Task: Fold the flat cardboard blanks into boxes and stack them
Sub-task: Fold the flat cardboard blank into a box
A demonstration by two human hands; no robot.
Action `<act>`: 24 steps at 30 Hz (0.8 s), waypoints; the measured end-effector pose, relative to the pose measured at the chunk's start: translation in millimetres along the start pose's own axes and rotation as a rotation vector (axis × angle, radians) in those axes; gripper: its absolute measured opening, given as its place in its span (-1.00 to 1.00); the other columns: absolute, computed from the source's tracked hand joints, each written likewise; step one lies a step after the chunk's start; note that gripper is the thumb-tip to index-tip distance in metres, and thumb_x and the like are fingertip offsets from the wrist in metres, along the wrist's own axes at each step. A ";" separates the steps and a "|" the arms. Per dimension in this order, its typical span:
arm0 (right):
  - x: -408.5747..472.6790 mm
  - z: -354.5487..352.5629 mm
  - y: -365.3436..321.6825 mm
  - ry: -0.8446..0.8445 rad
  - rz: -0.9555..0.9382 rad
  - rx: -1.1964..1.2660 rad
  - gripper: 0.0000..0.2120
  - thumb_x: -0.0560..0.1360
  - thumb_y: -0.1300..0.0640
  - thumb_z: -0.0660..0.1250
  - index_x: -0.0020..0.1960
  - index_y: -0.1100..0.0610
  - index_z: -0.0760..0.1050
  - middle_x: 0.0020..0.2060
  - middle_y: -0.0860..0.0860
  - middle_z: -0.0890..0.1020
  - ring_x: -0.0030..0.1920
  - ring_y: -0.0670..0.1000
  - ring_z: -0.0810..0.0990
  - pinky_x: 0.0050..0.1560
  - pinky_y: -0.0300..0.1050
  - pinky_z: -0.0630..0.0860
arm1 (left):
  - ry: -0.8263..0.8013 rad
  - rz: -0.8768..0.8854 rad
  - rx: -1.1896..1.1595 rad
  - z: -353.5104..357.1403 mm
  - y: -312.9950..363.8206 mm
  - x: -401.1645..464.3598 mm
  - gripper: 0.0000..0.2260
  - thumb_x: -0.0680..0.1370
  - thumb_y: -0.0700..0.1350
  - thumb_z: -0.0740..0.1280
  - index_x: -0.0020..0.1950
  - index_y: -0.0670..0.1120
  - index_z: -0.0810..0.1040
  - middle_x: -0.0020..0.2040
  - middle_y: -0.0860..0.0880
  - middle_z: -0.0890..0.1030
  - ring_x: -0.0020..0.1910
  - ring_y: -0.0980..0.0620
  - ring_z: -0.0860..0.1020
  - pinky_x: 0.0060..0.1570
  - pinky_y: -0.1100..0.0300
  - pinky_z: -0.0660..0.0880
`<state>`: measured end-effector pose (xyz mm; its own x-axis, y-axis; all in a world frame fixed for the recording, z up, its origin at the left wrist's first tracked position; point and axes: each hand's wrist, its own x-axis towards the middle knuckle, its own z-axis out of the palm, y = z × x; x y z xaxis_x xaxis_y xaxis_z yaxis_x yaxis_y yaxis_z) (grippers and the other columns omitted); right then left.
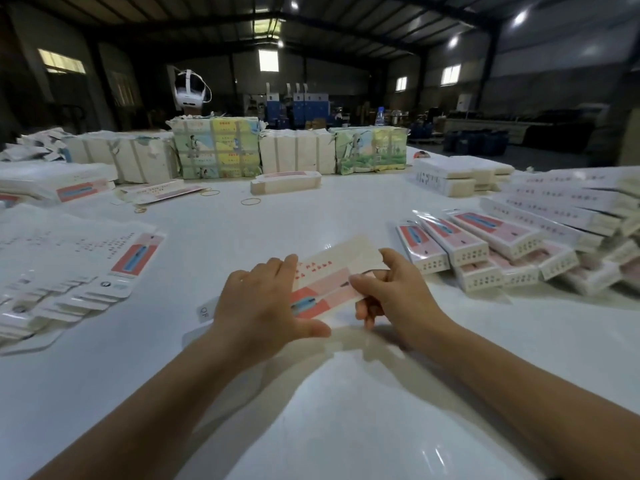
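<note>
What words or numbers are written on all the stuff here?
"QF": white flap beside the left hand.
Red characters on the pink-and-cream cardboard blank held by both hands: too blurred.
Dark print on the folded white boxes: too small.
Wrapped bundles: unreadable.

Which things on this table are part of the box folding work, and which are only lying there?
Part of the job:
- cardboard blank, gripped by left hand and right hand
- flat blanks
- folded boxes

Just lying about:
- rubber bands
- wrapped bundles
- water bottle
</note>
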<state>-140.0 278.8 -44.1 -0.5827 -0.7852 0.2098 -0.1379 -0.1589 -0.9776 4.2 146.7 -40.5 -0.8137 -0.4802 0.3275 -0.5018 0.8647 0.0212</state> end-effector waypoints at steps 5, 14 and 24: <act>-4.0 1.7 1.9 -0.001 -0.139 -0.197 -0.50 0.55 0.12 0.32 0.27 -0.38 0.24 -0.09 -0.06 0.67 -0.40 0.01 0.55 -0.41 -0.15 0.53 | 0.150 0.013 -0.060 -7.1 -4.0 -5.4 -0.23 0.31 0.39 0.33 0.40 0.03 0.30 0.20 0.07 0.50 -0.22 0.09 0.43 -0.19 0.32 0.37; -1.3 -0.4 -1.7 -0.034 0.016 -0.011 -0.63 0.50 0.21 0.36 0.24 -0.11 0.49 -0.04 0.03 0.62 -0.30 0.01 0.60 -0.36 -0.16 0.53 | 0.117 0.000 -0.053 -12.0 -7.2 -9.6 -0.25 0.27 0.40 0.23 0.36 0.04 0.34 0.20 0.08 0.51 -0.22 0.09 0.45 -0.17 0.32 0.33; -2.3 2.0 -0.7 -0.209 0.016 -0.044 -0.81 0.34 0.18 0.39 -0.12 -0.03 0.68 -0.27 -0.07 0.66 -0.29 -0.07 0.59 -0.34 -0.22 0.50 | 0.034 0.057 -0.223 -16.3 -10.8 -7.0 -0.34 0.30 0.40 0.26 0.30 0.10 0.39 0.23 0.10 0.53 -0.19 0.05 0.53 0.01 0.20 0.49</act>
<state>-137.0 279.5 -43.9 -0.4073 -0.8949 0.1823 -0.1673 -0.1231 -0.9782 20.2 143.2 -27.7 -0.8268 -0.4277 0.3654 -0.3750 0.9032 0.2087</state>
